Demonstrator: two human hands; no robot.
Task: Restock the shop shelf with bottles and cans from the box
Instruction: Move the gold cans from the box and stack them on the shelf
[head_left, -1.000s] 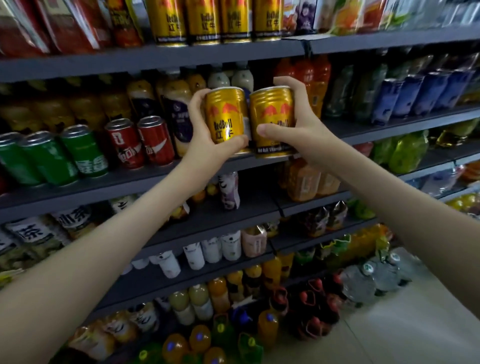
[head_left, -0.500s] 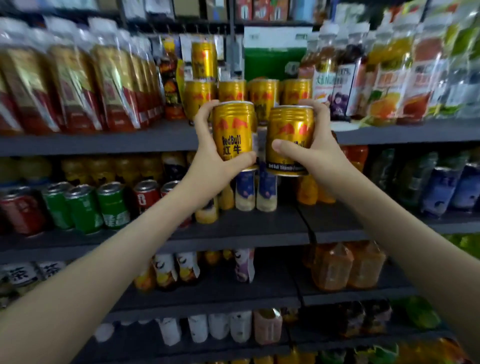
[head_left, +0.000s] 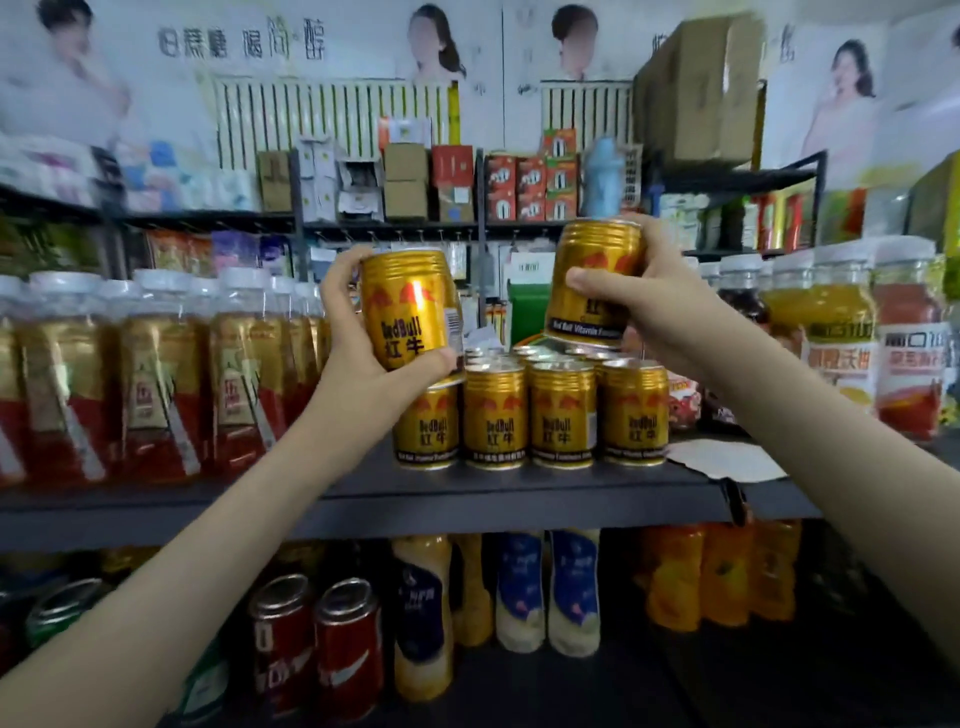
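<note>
My left hand (head_left: 358, 343) grips a gold Red Bull can (head_left: 408, 306), held upright just above the leftmost can of a row. My right hand (head_left: 660, 306) grips a second gold can (head_left: 592, 283), tilted slightly and raised over the back of the same group. Several gold Red Bull cans (head_left: 530, 415) stand in rows on the dark top shelf (head_left: 363, 499). The box is not in view.
Red-and-gold bottles (head_left: 156, 374) crowd the shelf to the left of the cans, and juice bottles (head_left: 852, 332) stand to the right. A white paper (head_left: 727, 460) lies on the shelf by the cans. Red cans (head_left: 317, 639) and bottles fill the shelf below. Cartons sit on racks behind.
Both hands have lifted their cans from the middle shelf's height to the top shelf, and my view has tilted upward. The right can is now higher than the left one.
</note>
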